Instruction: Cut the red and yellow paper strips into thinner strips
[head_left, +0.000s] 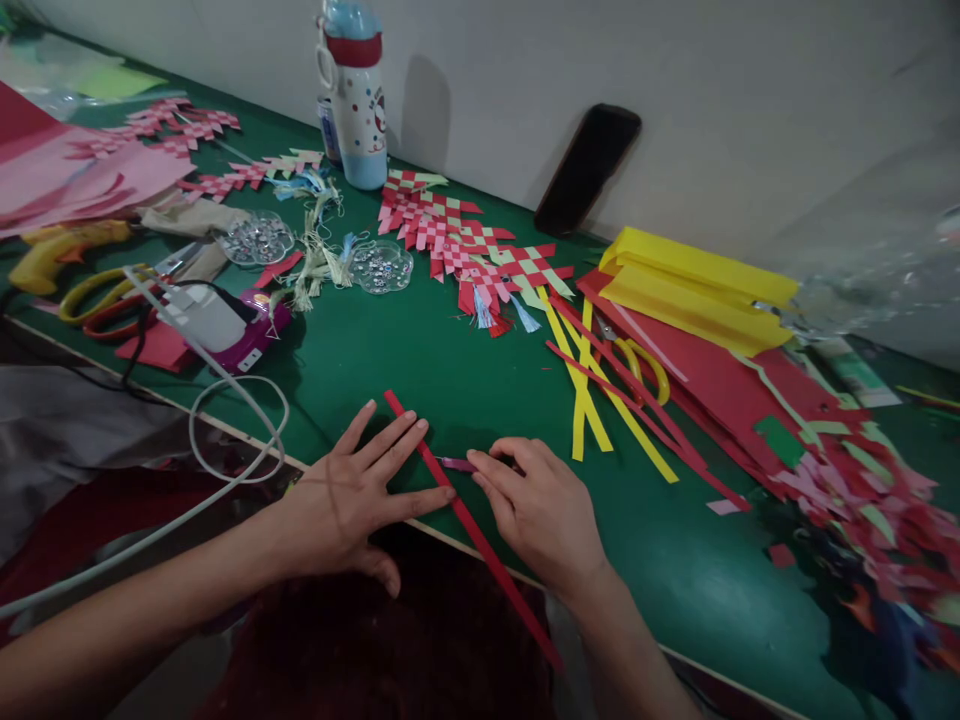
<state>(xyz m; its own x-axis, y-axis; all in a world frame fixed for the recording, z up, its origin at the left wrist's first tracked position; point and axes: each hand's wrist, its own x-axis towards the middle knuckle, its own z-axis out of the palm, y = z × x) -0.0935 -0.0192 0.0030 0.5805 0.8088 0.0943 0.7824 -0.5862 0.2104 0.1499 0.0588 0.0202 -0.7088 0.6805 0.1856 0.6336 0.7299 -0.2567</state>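
Note:
Fingers spread and flat, my left hand [349, 500] presses a narrow red paper strip [491, 560] against the green tabletop near its front edge. The strip runs slantwise, and its lower end sticks out past the table edge. In a pinch, my right hand [544, 510] holds a slim purple-handled tool [456, 464] with a thin metal tip. That tip is beside the strip, between the left fingertips; whether it touches the paper I cannot tell. Yellow paper strips [581, 400] and loose red strips [675, 432] lie beyond my right hand.
Woven paper pieces [450, 235] line the back near a bottle [360, 115]. A phone [589, 168] leans on the wall. Bead dishes [381, 268], scissors [97, 300] and a glue gun [67, 250] lie left; a white cable [225, 485] crosses the edge. Paper scraps [885, 500] heap up at right.

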